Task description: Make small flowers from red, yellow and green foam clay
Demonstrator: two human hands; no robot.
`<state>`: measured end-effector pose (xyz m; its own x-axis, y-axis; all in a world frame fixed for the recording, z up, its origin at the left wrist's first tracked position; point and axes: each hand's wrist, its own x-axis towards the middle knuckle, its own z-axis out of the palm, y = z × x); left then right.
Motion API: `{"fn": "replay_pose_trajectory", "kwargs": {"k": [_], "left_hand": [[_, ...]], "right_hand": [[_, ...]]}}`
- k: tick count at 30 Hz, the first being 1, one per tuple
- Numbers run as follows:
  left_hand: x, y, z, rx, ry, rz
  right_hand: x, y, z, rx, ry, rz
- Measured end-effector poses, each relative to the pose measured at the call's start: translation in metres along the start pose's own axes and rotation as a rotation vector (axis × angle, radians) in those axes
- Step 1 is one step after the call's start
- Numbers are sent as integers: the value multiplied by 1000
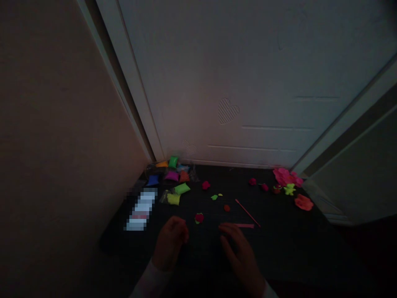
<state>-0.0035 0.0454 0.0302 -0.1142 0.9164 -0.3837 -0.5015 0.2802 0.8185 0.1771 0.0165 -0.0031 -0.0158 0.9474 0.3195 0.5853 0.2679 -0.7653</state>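
Note:
In the dim head view, my left hand (172, 239) is curled closed over the dark tabletop. What its fingers hold, if anything, I cannot make out. Just beyond, to its right, lies a small dark-red clay piece (199, 217) with light green edges. My right hand (240, 250) is open, thumb and fingers apart, its fingertips beside a flat pink modelling tool (245, 226). Above that rests a thin pink stick (247, 212). An orange-red clay lump (227, 207) and a green clay bit (214, 197) lie farther back, between the hands.
Bags of coloured clay, including a yellow one (173, 199) and a purple one (171, 176), cluster at the back left. A pixelated bright rectangle (142, 209) lies left. Pink flower shapes (283, 176), a yellow bear figure (289, 189) and a coral flower (304, 202) sit right.

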Motion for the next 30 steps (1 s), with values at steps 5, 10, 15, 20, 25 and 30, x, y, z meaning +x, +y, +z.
{"fn": "replay_pose_trajectory", "kwargs": {"k": [5, 10, 15, 20, 25, 30], "left_hand": [[3, -1, -1, -24, -32, 73], [2, -3, 1, -14, -18, 6], [-1, -1, 4, 3, 21, -98], [-2, 0, 2, 15, 42, -77], [-1, -3, -3, -4, -34, 46], [1, -7, -4, -62, -125, 79]], "right_hand": [[0, 1, -1, -1, 28, 0], [-1, 0, -2, 11, 25, -11], [-2, 1, -1, 1, 27, -17], [-1, 0, -1, -1, -1, -5], [0, -1, 0, 6, -5, 2], [-2, 0, 1, 7, 4, 1]]}}
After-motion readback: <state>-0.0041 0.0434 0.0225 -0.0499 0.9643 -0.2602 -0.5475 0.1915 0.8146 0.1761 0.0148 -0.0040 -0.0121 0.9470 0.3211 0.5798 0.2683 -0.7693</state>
